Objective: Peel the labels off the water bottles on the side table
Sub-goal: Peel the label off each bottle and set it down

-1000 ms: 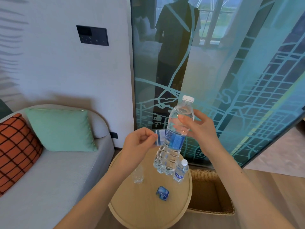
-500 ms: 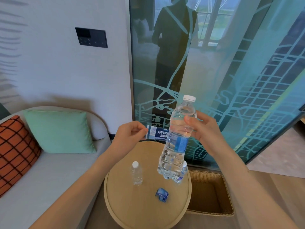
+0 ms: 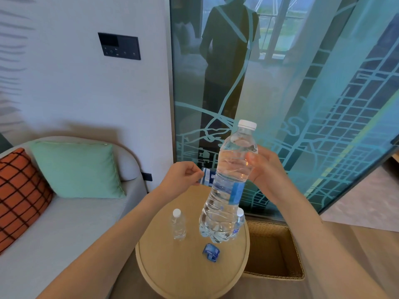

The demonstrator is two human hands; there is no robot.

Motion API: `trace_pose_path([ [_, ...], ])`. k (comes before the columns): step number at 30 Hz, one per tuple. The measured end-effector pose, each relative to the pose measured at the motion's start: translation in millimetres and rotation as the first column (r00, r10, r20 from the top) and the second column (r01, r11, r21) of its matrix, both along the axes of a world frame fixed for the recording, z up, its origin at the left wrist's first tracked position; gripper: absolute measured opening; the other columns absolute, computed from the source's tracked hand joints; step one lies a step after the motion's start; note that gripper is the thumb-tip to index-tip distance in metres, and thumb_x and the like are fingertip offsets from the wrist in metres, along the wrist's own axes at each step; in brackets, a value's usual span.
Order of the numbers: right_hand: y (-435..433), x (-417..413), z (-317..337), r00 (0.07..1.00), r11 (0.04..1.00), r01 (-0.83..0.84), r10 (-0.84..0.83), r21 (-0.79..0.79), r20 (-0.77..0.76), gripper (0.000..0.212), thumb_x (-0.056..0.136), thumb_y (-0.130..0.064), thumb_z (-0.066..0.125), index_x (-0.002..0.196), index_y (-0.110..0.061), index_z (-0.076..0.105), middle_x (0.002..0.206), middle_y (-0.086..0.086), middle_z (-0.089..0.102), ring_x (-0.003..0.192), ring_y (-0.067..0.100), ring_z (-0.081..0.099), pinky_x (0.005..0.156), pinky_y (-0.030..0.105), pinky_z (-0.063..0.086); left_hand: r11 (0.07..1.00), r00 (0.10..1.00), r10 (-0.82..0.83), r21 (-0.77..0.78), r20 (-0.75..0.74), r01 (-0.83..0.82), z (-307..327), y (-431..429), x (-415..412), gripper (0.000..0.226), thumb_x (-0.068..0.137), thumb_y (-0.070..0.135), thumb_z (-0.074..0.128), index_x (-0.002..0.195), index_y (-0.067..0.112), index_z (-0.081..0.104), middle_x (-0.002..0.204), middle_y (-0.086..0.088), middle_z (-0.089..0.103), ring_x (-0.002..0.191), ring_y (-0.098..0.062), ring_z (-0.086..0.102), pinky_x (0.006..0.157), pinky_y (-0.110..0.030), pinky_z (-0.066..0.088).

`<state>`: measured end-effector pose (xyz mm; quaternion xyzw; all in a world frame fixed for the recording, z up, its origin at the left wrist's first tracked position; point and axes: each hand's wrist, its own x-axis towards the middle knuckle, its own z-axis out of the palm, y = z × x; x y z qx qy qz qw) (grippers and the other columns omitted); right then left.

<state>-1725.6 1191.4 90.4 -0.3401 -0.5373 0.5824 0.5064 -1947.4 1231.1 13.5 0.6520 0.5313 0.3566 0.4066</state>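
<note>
- The large water bottle (image 3: 228,182) is held in the air above the round side table (image 3: 185,275), tilted so that its white cap (image 3: 247,124) leans up and to the right and its base hangs over the table's far half.
- Its blue label (image 3: 208,177) is partly off: one end stretches out to the left from behind the bottle, while a strip of it still clings to the bottle's right side.
- The left hand (image 3: 181,176) is closed in a pinch, thumb and fingers gripping the free end of the label.
- The right hand (image 3: 264,167) is wrapped around the bottle's upper body just above the label, thumb on the near side and fingers behind.
- On the table, a small clear bottle without a label (image 3: 178,224) stands upright to the left of the held bottle's base.
- A second small bottle (image 3: 238,223), with a blue label on it, stands behind the held bottle's base and is partly hidden by it.
- A crumpled blue label (image 3: 211,252) lies on the tabletop, nearer the camera than both small bottles.
- A woven basket (image 3: 278,275) sits on the floor just right of the table.
- A grey sofa (image 3: 64,225) lies to the left, with a mint green cushion (image 3: 75,169) and an orange checked cushion (image 3: 19,195).
- A teal glass panel (image 3: 313,93) printed with a map pattern stands behind, beside a white wall bearing a dark control panel (image 3: 119,46).
</note>
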Motion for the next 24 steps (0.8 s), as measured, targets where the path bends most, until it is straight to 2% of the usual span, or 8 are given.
trace_pose_path([
  [3,-1.5,-5.9,3.3,1.000,1.000,-0.020,0.020,0.001,-0.020,0.057,0.057,-0.052,0.089,0.100,-0.016,0.078,0.104,0.008,0.076,0.095,0.026,0.073,0.075,0.035,0.060,0.999,1.000,-0.030,-0.017,-0.008,0.030,-6.0,1.2,10.8,0.022,0.092,0.008,0.067,0.072,0.018,0.065,0.065,0.009,0.071,0.063,0.000,0.066,0.061,-0.013,0.052],
  [6,-3.5,-10.1,3.7,0.999,0.999,-0.038,0.038,-0.006,-0.030,0.060,0.056,-0.057,0.088,0.100,-0.016,0.078,0.104,0.008,0.076,0.096,0.025,0.073,0.075,0.034,0.059,0.998,0.998,-0.056,-0.021,-0.026,0.056,-8.9,-1.5,22.7,0.029,0.090,0.002,0.065,0.066,0.020,0.064,0.051,0.023,0.064,0.052,0.012,0.057,0.053,-0.005,0.043],
  [10,-6.9,-15.7,4.7,0.998,0.998,-0.054,0.053,-0.021,-0.030,0.062,0.054,-0.059,0.088,0.099,-0.018,0.078,0.103,0.007,0.076,0.094,0.023,0.074,0.075,0.034,0.059,0.994,0.996,-0.091,-0.057,-0.001,0.091,-18.8,-2.4,35.3,0.059,0.092,-0.008,0.057,0.047,0.030,0.053,0.046,0.010,0.055,0.055,-0.008,0.051,0.068,-0.028,0.041],
  [12,-8.2,-16.6,5.3,0.998,0.998,-0.061,0.060,-0.020,-0.027,0.060,0.055,-0.059,0.088,0.099,-0.019,0.079,0.103,0.006,0.076,0.095,0.023,0.074,0.075,0.034,0.059,0.991,0.993,-0.118,-0.060,0.013,0.119,-20.6,-3.6,38.1,0.053,0.093,-0.009,0.056,0.048,0.019,0.056,0.050,-0.005,0.049,0.056,-0.012,0.048,0.070,-0.033,0.041],
  [14,-8.9,-15.7,5.3,0.998,0.998,-0.058,0.058,-0.021,-0.025,0.060,0.055,-0.058,0.088,0.101,-0.019,0.079,0.105,0.007,0.076,0.096,0.024,0.073,0.076,0.034,0.059,0.989,0.992,-0.128,-0.073,0.021,0.129,-21.2,-2.6,36.6,0.036,0.093,-0.009,0.056,0.060,0.007,0.062,0.056,-0.015,0.050,0.049,0.000,0.052,0.061,-0.020,0.044],
  [17,-9.2,-11.6,4.4,0.997,0.998,-0.060,0.059,-0.034,-0.052,0.061,0.055,-0.056,0.089,0.100,-0.018,0.079,0.104,0.007,0.076,0.095,0.024,0.073,0.075,0.033,0.059,0.992,0.995,-0.073,-0.100,0.070,0.080,-26.1,3.3,25.3,0.040,0.089,-0.003,0.063,0.059,0.022,0.069,0.045,0.014,0.060,0.047,0.010,0.056,0.051,-0.007,0.043],
  [20,-8.4,-8.5,3.7,0.997,0.998,-0.048,0.046,-0.040,-0.059,0.062,0.053,-0.057,0.089,0.099,-0.017,0.079,0.104,0.009,0.076,0.096,0.025,0.073,0.076,0.035,0.060,0.969,0.970,-0.034,-0.228,0.242,0.091,-31.9,5.9,9.6,0.012,0.090,0.011,0.070,0.079,0.013,0.071,0.066,0.006,0.074,0.061,-0.001,0.069,0.059,-0.013,0.054],
  [24,-5.6,-7.0,2.0,0.999,0.999,-0.019,0.017,-0.051,-0.049,0.066,0.051,-0.059,0.090,0.101,-0.018,0.079,0.108,0.011,0.075,0.098,0.028,0.072,0.079,0.038,0.060,0.947,0.921,0.084,-0.317,0.380,0.044,-39.5,5.0,-11.1,0.006,0.090,0.018,0.072,0.089,0.012,0.073,0.085,-0.008,0.078,0.079,-0.019,0.075,0.071,-0.027,0.061],
])
